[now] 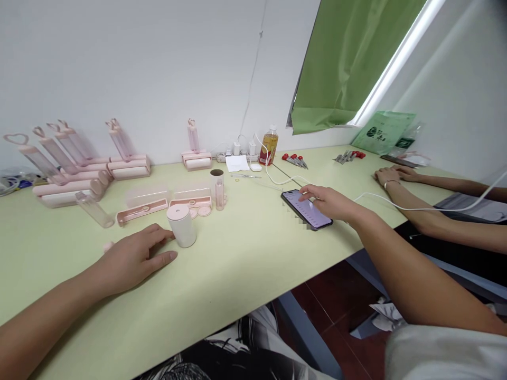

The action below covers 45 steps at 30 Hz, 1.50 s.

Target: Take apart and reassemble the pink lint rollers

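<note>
My left hand (pixel 137 254) rests on the table, thumb stretched out and fingers loosely bent, holding nothing. Its fingertips come up to a white sticky-looking roll with a pale pink cap (pixel 182 227), which stands upright; whether they touch it I cannot tell. My right hand (pixel 327 203) lies over a phone (pixel 307 211) with a lit screen, a fingertip on the glass and the other fingers apart. Behind the roll are two open pink roller cases (pixel 142 212), small pink discs (pixel 204 211), a clear pink tube handle (pixel 219 194) and a cardboard-cored roll (pixel 216 173).
Several pink lint rollers (pixel 129 166) with heart-topped handles stand along the wall. A drink bottle (pixel 269 145), power strip (pixel 222 157) and white cable (pixel 277 181) are at the back. Red-handled tools (pixel 295 160) lie right. Another person's forearms (pixel 414 203) rest at the far right.
</note>
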Available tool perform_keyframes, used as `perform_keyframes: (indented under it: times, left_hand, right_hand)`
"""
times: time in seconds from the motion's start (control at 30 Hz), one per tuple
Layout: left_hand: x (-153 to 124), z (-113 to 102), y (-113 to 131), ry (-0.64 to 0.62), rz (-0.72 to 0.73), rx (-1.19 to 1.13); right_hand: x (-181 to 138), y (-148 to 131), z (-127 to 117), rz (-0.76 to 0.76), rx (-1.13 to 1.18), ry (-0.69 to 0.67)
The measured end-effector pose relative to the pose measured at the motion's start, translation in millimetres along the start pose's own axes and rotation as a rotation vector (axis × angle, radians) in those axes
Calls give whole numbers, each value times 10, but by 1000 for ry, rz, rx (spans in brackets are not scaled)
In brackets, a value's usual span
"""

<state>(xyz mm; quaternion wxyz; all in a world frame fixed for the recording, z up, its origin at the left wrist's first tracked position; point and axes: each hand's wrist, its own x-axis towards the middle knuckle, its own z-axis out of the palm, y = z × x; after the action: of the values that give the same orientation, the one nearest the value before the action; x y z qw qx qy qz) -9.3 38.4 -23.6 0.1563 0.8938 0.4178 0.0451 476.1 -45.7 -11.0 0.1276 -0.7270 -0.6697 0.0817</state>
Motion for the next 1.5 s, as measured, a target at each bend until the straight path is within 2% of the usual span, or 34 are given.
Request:
perform_keyframes:
  times: [0.1,0.33,0.5,0.63,0.7,0.8,0.87,1.07,1.23,1.5]
  left_hand:
    - [-6,-5,4,-7,4,-9]
    - [-13,-30,39,-32,-11,-16]
    - [-30,-68,117,-59,-42,-40]
    - [-32,-69,118,-59,-42,-54]
    - [-27,-56,100,-56,-35,-57]
    - [-18,-36,74,-37,-33,-52]
    - [-16,-31,69,-39,-32,-45]
    - [-30,-55,94,-34,-34,-68]
    - [-21,-63,100,-40,-24,-53]
    - [-32,-78,118,-60,-48,-30]
  right_hand:
    - [12,44,35,-41,-30,14]
    - [-92,87,-62,29,-33,88]
    - [-169,188,-126,28,-38,-11]
    - [-125,196,-64,26,-78,-71]
    - [-61,156,-18,62,-152,27]
    - [36,104,15,147,-230,275]
    - [62,102,-2,156,-197,308]
    - [-95,171,-135,101,-94,62]
    - [-190,161,-184,128,-79,-45]
    - [-194,59,-220,73,-90,-222]
